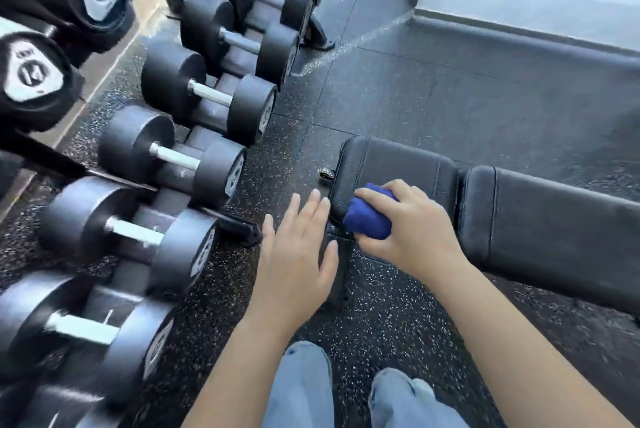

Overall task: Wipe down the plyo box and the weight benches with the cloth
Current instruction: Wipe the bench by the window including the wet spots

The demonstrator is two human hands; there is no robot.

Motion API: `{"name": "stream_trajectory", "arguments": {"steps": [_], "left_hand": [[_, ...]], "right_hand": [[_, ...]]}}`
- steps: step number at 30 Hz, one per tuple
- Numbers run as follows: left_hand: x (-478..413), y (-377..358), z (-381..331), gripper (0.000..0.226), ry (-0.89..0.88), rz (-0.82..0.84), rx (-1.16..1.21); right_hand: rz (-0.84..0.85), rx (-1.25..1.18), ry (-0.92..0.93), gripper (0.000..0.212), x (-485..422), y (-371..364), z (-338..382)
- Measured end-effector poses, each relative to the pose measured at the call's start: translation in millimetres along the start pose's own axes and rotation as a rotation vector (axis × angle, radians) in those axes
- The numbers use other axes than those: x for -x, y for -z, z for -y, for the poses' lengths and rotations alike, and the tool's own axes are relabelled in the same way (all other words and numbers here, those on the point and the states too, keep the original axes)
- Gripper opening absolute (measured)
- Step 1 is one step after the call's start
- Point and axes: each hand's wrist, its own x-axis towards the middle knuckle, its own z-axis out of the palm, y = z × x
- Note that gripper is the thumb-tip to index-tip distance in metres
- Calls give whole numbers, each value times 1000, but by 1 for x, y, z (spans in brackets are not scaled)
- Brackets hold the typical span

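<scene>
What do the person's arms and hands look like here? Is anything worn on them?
The left arm and right arm are bare; no sleeves show. The left hand and right hand wear no gloves, rings, watch or bracelet. The nails look short and unpainted.

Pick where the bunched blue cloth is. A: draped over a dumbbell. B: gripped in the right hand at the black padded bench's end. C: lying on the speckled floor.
B: the right hand grips the bunched blue cloth against the end of the black padded bench.
</scene>
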Motion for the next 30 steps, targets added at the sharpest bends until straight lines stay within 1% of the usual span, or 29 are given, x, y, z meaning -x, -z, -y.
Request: {"name": "stream_trajectory", "arguments": {"steps": [5,13,18,23,27,30], "left_hand": [[4,74,-29,53,-10,0,-2],[23,162,-48,50,-79,2,-33],[29,198,-48,49,-168,-17,-62],[13,214,-53,49,-199,-39,-108],[-11,220,-67,49,-203,-82,-146],[-26,223,-78,49,-147,-123,-171]], "right_hand": [[22,-111,-123,51,7,82,36],[-19,-83,-147,52,24,171,88],[-118,-24,-118,50,36,195,112],[-231,52,-109,49,31,211,117],[-229,84,-67,50,15,225,104],[-228,94,-12,50,2,237,89]]}}
